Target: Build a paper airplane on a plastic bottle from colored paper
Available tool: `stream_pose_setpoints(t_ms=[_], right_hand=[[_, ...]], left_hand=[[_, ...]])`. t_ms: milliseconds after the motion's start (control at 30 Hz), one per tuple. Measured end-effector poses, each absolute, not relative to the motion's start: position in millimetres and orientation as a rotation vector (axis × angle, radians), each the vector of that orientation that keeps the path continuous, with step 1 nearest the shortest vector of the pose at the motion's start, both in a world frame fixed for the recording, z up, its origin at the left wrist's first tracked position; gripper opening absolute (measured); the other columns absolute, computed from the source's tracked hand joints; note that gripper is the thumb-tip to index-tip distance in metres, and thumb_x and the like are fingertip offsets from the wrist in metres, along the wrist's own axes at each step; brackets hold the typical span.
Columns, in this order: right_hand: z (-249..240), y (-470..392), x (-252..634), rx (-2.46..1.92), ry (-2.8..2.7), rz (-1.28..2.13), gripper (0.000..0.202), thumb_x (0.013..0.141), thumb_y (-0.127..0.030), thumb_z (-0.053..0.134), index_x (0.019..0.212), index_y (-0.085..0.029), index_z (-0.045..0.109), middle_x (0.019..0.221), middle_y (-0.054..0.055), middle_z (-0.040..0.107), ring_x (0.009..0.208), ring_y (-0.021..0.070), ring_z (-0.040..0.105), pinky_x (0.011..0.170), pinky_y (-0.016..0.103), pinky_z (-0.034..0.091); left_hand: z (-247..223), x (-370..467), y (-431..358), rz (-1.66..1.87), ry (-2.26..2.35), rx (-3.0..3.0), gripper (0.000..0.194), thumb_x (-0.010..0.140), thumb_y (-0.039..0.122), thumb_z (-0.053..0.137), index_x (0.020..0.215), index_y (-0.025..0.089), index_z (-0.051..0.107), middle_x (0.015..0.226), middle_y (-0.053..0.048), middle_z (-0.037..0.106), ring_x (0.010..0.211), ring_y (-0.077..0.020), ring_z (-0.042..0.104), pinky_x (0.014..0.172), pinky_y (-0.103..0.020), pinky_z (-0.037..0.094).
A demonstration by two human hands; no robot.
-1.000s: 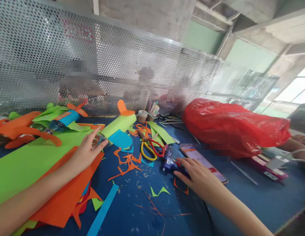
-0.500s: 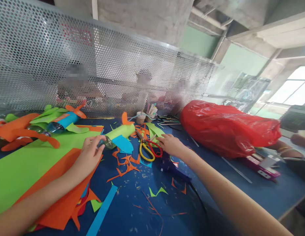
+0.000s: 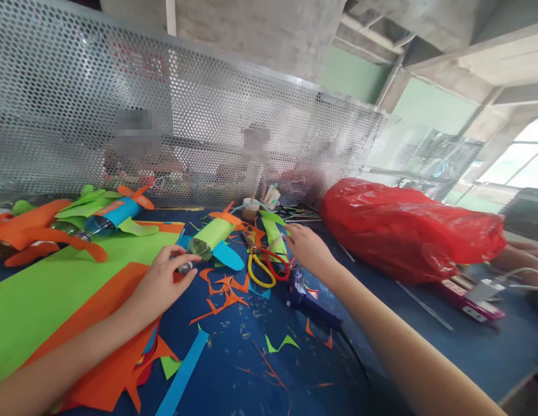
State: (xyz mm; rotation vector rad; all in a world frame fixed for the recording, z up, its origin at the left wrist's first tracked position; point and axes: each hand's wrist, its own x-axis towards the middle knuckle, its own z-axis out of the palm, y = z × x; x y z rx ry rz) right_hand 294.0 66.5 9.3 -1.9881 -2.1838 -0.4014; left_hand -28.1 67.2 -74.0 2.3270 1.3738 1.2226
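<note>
A small plastic bottle lies tilted on the blue table, wrapped in light green paper with an orange tail piece and blue side fins. My left hand grips it at the capped neck, thumb and fingers closed around it. My right hand is beyond the scissors, its fingertips pinching the edge of a green paper piece; another green strip lies below. Red-and-yellow-handled scissors lie between the hands. Beneath my right wrist rests a dark blue glue gun.
Orange paper scraps litter the table. Green sheets and orange sheets are stacked left, with other paper-covered bottles behind. A red plastic bag stands right. A perforated metal screen closes off the back, with people behind it.
The bottle has turned in my left hand, showing its clear end and orange tail differently. My right hand has moved slightly away and up, and the green paper piece at its fingertips has lifted.
</note>
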Motion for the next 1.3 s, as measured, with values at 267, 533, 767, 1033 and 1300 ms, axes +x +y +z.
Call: stream_pose_setpoints(t_ms=[267, 533, 767, 1033, 1300], right_hand=[[14.8, -2.5, 232.4, -1.548, -2.437, -0.160, 0.042, 0.086, -0.007, 0.054, 0.125, -0.020, 0.060, 0.112, 0.006, 0.069, 0.103, 0.0192, 0.063, 0.093, 0.030, 0.049], [-10.2, -45.5, 204.9, -0.889, -2.812, 0.371, 0.033, 0.089, -0.010, 0.053, 0.122, -0.012, 0.058, 0.096, 0.008, 0.068, 0.086, 0.0190, 0.061, 0.075, 0.025, 0.048], [-22.6, -47.7, 203.2, -0.792, -2.692, 0.605, 0.024, 0.090, -0.010, 0.052, 0.111, -0.012, 0.064, 0.100, 0.009, 0.070, 0.089, 0.0184, 0.063, 0.079, 0.025, 0.048], [-19.9, -54.5, 201.2, -0.813, -2.682, 0.636, 0.024, 0.089, -0.013, 0.057, 0.112, -0.013, 0.064, 0.102, 0.008, 0.070, 0.090, 0.0174, 0.065, 0.079, 0.022, 0.048], [-25.8, -54.3, 203.0, -0.489, -2.792, 0.489, 0.024, 0.099, -0.020, 0.044, 0.091, -0.017, 0.066, 0.094, 0.003, 0.074, 0.081, 0.0128, 0.063, 0.076, 0.020, 0.047]], left_hand=[[-74.2, -28.6, 66.6, 1.209, 1.386, 2.370, 0.031, 0.085, 0.037, 0.050, 0.106, 0.025, 0.071, 0.109, -0.008, 0.048, 0.106, -0.0278, 0.056, 0.096, -0.049, 0.046], [-53.7, -19.0, 37.1, 1.161, 1.148, 2.415, 0.024, 0.086, 0.030, 0.051, 0.101, 0.022, 0.068, 0.108, -0.008, 0.062, 0.104, -0.0262, 0.058, 0.095, -0.042, 0.046], [-49.7, -15.5, 21.9, 1.004, 0.903, 1.562, 0.071, 0.090, 0.069, 0.020, 0.102, 0.020, 0.069, 0.095, -0.007, 0.075, 0.092, -0.0290, 0.068, 0.079, -0.040, 0.055], [-63.5, -15.0, 37.3, 0.950, 1.015, 1.570, 0.030, 0.082, 0.042, 0.066, 0.102, 0.020, 0.062, 0.099, -0.006, 0.075, 0.088, -0.0260, 0.070, 0.081, -0.040, 0.055], [-66.9, -16.5, 43.4, 0.978, 1.004, 1.381, 0.041, 0.078, 0.050, 0.067, 0.102, 0.018, 0.061, 0.094, -0.007, 0.076, 0.082, -0.0266, 0.072, 0.073, -0.038, 0.057]])
